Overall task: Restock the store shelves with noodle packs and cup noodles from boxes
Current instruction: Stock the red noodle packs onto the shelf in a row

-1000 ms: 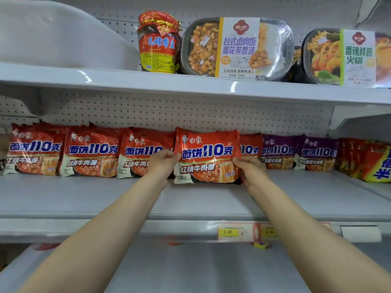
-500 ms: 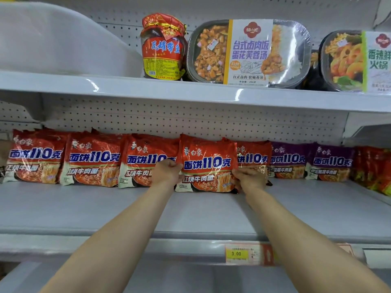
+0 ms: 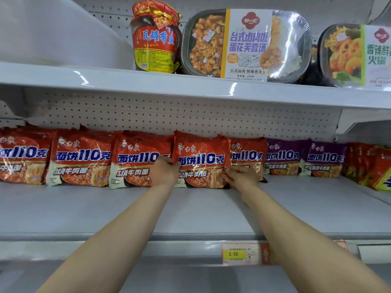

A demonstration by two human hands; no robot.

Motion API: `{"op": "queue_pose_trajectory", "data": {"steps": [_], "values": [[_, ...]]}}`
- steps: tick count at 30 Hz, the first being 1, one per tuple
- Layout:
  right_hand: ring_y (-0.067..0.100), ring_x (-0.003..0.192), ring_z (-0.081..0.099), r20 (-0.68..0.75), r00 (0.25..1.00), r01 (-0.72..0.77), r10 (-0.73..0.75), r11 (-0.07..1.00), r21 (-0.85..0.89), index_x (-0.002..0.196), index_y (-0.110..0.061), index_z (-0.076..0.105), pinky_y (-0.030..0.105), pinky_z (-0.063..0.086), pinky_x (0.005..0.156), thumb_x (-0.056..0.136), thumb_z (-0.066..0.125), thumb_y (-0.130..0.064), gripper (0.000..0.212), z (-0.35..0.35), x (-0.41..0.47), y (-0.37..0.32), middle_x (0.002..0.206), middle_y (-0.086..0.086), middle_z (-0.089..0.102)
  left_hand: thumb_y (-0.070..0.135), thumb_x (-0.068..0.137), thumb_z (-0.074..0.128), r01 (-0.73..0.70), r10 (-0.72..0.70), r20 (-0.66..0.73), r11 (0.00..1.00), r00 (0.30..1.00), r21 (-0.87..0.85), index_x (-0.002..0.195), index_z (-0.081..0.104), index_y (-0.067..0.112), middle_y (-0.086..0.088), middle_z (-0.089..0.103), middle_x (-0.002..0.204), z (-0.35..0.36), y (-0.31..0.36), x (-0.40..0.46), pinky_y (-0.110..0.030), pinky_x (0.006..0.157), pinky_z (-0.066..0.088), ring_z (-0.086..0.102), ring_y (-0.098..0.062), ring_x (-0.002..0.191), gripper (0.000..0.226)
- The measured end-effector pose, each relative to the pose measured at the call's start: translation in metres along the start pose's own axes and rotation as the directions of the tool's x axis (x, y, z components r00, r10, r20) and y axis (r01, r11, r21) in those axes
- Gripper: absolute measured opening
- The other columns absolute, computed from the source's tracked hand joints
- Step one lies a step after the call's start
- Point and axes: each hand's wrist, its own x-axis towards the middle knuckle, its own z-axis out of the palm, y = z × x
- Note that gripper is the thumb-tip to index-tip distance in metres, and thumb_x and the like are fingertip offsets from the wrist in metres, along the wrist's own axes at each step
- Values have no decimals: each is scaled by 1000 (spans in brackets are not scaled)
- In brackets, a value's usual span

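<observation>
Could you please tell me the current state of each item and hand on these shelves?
Held red noodle pack: upright in the row, gripped at both sides.
Left hand: grips its left edge.
Right hand: holds its lower right corner.
Purple noodle packs: upright, untouched.
Jar: sealed, upright on the upper shelf.
Meal tray: film-sealed, standing on edge.

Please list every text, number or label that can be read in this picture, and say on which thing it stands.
"白象", "面饼110克", "红烧牛肉面": red noodle pack held by left hand and right hand.
"白象", "面饼110克": purple pack; lower line blurred.
"瓦罐带鱼": jar.
"台式卤肉饭", "蛋花芙蓉汤", "294克": meal tray.
"火锅": right tray; rest cut off.
"3 00": price tag; small print unreadable.
</observation>
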Motion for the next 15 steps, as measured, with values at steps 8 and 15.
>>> {"op": "queue_pose_trajectory", "data": {"steps": [8,15], "values": [[24,77,75,-142,988,15,-58,957,-288,92,-9,65,41,63,80,94,62,-2,8,1,-6,-5,92,11,73,30,89,73,-91,90,21,994,996,52,129,48,16,-4,59,120,-5,16,-23,-48,93,54,63,-31,104,50],[25,84,73,29,994,-91,110,924,-371,93,-2,70,47,60,90,85,72,-2,9,8,-36,-19,91,16,76,47,92,68,-7,-10,231,997,973,75,152,34,15,-9,47,151,-8,30,-51,-43,105,42,48,-33,135,76]]}}
